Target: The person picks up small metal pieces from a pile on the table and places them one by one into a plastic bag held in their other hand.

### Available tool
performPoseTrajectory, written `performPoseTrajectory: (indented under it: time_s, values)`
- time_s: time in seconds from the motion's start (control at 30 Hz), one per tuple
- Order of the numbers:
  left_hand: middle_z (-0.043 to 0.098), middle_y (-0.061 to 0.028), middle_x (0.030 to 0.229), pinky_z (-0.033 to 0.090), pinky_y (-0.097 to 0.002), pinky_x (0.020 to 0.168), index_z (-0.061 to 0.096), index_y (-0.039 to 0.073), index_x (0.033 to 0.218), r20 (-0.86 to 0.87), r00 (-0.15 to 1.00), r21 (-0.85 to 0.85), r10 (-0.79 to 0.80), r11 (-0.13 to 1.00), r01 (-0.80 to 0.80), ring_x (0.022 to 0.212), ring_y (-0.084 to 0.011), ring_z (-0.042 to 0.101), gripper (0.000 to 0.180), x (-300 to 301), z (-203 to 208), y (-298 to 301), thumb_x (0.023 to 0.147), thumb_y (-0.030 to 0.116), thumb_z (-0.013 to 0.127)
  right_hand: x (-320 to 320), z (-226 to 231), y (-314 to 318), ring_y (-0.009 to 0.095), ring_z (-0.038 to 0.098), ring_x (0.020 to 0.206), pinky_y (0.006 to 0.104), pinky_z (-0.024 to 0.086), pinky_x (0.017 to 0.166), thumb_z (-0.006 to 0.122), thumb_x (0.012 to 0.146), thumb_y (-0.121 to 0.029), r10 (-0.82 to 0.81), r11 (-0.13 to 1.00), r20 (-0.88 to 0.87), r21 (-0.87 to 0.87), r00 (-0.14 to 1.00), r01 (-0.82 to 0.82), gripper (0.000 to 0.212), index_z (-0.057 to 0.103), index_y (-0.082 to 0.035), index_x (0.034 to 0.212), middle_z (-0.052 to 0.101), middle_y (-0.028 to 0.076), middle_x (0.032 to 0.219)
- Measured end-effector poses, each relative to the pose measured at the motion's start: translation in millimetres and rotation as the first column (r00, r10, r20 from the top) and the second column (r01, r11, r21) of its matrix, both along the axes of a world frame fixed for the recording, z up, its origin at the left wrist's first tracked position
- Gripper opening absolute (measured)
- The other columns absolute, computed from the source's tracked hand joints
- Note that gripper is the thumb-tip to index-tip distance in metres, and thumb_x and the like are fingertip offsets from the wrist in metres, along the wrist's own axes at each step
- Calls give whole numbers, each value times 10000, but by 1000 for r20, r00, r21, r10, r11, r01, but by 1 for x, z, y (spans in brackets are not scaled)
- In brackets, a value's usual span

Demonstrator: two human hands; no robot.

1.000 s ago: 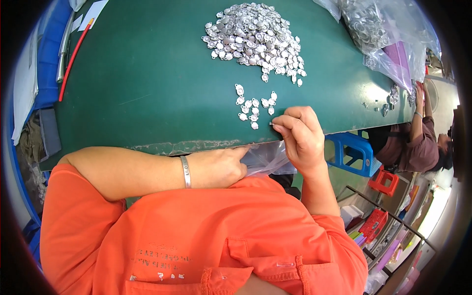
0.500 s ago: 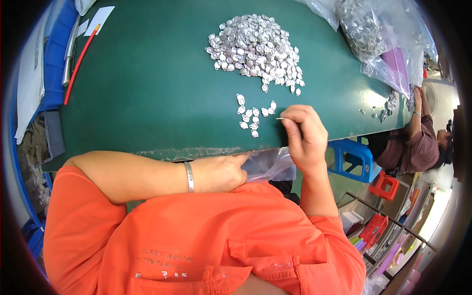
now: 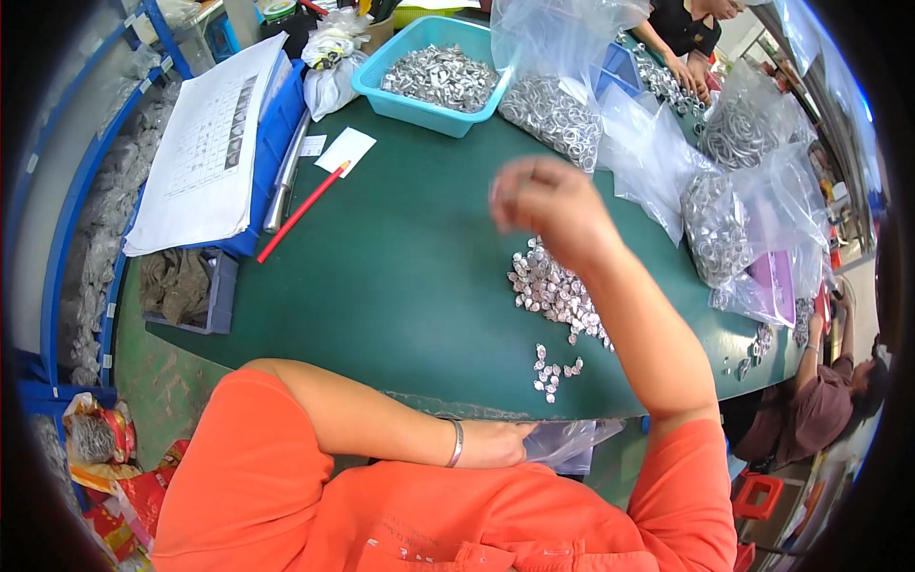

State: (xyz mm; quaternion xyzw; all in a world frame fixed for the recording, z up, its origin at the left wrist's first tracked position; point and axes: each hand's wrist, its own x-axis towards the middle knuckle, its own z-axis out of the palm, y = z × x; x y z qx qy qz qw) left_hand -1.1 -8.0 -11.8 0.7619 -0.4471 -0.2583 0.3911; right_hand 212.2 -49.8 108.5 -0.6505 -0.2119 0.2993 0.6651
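My right hand [image 3: 553,205] is raised over the green table, its curled fingers smeared by motion. Whether anything is in them I cannot make out. Partly behind my right forearm lies a heap of small silvery metal charms [image 3: 558,296], each with a tiny loop. Several loose charms [image 3: 550,374] are spread nearer the table's front edge. Low at that edge, my left hand [image 3: 496,444] is closed at the side of a clear plastic bag [image 3: 567,440]; its fingertips are partly hidden.
A turquoise basin [image 3: 457,120] of metal parts stands at the back, beside clear bags of metal rings [image 3: 548,114]. A red pencil [image 3: 300,214], a white card [image 3: 347,151] and a blue bin with paper sheets [image 3: 205,157] lie left. Other people work at the right [image 3: 686,71].
My right hand has moved up and away from the loose charms, past the heap; the thin piece it pinched no longer shows. The view has tilted toward the table's far side. My left hand stays by the bag.
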Motion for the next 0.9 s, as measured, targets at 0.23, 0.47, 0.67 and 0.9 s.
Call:
performPoseTrajectory:
  time_s: [0.23, 0.47, 0.67, 0.9]
  values:
    - [368, -380, 1379, 476, -420, 944, 607, -57, 837, -275, 961, -2, -27, 1000, 28, 1075, -453, 583, 236, 5, 1, 4, 867, 146, 491, -4, 4, -28, 194, 670, 896, 290, 546, 787, 508, 893, 33, -20, 1000, 441, -4, 897, 25, 232, 651, 29, 1076, 693, 108, 988]
    - [417, -415, 1306, 503, -440, 899, 631, -65, 855, -162, 971, 34, 173, 985, -170, 1040, -464, 603, 237, -1, 3, 6, 830, 143, 521, -106, -63, -122, 306, 609, 984, 421, 490, 848, 686, 742, 2, 341, 939, 825, -281, 451, -197, 224, 670, -20, 965, 639, 117, 1052]
    - [412, -428, 1292, 532, -410, 846, 642, -44, 826, 33, 999, 54, 28, 998, -30, 976, -447, 633, 218, 9, 8, 9, 805, 155, 556, -122, -68, -170, 314, 626, 963, 389, 489, 868, 572, 783, 104, 112, 920, 874, -271, 473, 282, 296, 651, -2, 1048, 664, 132, 1030]
    - [421, -448, 1270, 518, -422, 878, 643, -52, 824, 142, 989, 3, 51, 999, -52, 1031, -469, 605, 218, 5, 9, 7, 786, 150, 572, -138, -76, -186, 262, 635, 897, 325, 508, 798, 585, 810, 113, -300, 774, 777, -142, 554, 618, 223, 661, 17, 997, 657, 135, 960]
